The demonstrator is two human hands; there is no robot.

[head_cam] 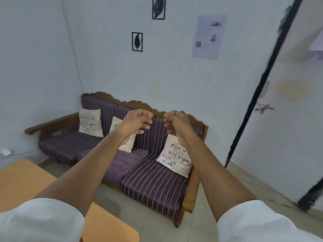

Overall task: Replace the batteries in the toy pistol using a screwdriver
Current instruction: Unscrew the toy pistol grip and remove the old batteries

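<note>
Both of my arms are stretched out in front of me, in mid-air over a sofa. My left hand [137, 122] has its fingers loosely curled and holds nothing. My right hand [176, 124] is raised beside it, a small gap apart, fingers also loosely curled and empty. No toy pistol, screwdriver or batteries appear anywhere in the head view.
A purple striped wooden sofa [150, 182] with three printed cushions stands against the wall ahead. An orange table [21, 182] fills the lower left corner. A white door [283, 130] with a latch stands at the right. Framed leaf pictures and a paper sheet hang on the wall.
</note>
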